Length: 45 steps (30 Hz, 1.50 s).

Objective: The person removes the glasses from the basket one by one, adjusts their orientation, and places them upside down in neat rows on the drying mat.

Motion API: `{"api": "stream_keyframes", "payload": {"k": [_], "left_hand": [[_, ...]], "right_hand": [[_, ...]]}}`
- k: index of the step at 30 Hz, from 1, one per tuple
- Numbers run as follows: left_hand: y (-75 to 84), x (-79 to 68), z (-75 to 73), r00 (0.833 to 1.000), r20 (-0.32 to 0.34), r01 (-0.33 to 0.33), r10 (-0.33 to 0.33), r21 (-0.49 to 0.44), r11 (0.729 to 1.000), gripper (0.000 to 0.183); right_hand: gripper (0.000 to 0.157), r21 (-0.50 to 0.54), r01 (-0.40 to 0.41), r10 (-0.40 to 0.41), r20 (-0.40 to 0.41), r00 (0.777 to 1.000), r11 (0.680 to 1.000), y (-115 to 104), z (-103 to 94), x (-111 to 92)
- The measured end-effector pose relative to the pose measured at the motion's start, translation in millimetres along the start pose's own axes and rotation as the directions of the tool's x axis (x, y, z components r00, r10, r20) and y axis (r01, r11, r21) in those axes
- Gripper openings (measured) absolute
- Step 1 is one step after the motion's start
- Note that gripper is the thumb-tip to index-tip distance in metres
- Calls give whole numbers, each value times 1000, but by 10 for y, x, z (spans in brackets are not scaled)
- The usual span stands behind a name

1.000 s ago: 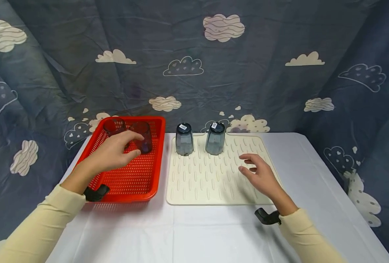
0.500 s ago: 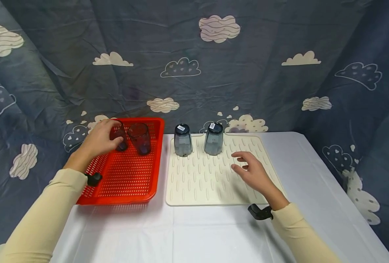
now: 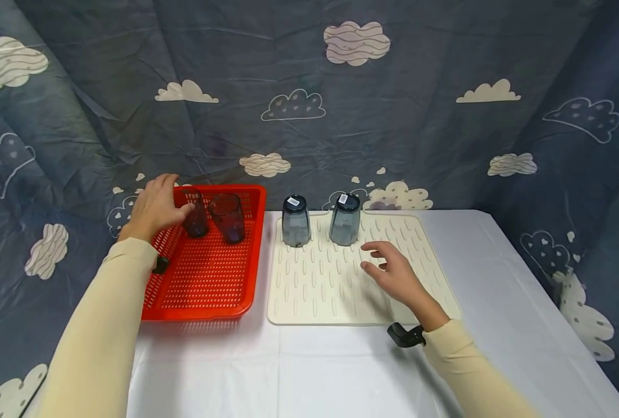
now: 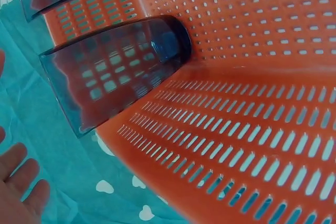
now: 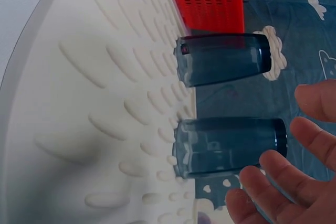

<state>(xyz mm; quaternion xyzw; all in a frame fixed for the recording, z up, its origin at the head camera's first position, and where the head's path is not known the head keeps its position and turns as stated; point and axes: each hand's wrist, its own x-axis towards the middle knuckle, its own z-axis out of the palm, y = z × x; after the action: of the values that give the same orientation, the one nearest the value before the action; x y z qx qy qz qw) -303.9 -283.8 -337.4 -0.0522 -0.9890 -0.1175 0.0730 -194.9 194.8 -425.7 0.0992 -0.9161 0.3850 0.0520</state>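
Two dark glasses stand in the red basket [image 3: 205,316]: the left glass [image 3: 198,220] and the right glass [image 3: 229,222]. My left hand [image 3: 155,206] is at the basket's far left corner, beside the left glass. In the left wrist view its fingers [image 4: 23,182] are spread apart, and a gap separates them from the nearer glass [image 4: 121,69]. Two blue-grey glasses, one on the left [image 3: 295,223] and one on the right [image 3: 345,222], stand upside down on the cream ridged mat [image 3: 315,290]. Over the mat's right part hovers my right hand [image 3: 393,273], fingers loosely bent around nothing.
A white cloth [image 3: 299,371] covers the table. Behind it hangs a dark curtain [image 3: 393,128] with cloud prints. The basket's perforated wall [image 4: 262,124] slopes up beside the glasses.
My left hand has moved left and away from me, from beside the right basket glass to the left one's outer side. The right hand has drifted slightly left. The glasses on the mat stay put.
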Motion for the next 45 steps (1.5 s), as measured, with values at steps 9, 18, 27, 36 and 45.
{"api": "stream_keyframes", "payload": {"k": [9, 18, 27, 36, 45], "left_hand": [[-46, 79, 216, 998, 33, 53, -54, 19, 998, 88], [70, 173, 528, 997, -16, 78, -79, -46, 996, 77], [88, 188, 504, 986, -30, 163, -163, -9, 987, 73], [89, 192, 270, 974, 144, 181, -176, -24, 983, 87], [112, 46, 191, 970, 202, 136, -132, -4, 991, 87]], "right_hand": [[40, 21, -6, 6, 9, 1000, 1000, 20, 64, 5], [39, 130, -44, 37, 56, 998, 991, 11, 78, -14], [39, 135, -59, 52, 54, 997, 989, -20, 83, -19], [41, 143, -83, 73, 73, 995, 986, -13, 59, -45], [40, 153, -80, 67, 86, 994, 985, -5, 55, -60]]}}
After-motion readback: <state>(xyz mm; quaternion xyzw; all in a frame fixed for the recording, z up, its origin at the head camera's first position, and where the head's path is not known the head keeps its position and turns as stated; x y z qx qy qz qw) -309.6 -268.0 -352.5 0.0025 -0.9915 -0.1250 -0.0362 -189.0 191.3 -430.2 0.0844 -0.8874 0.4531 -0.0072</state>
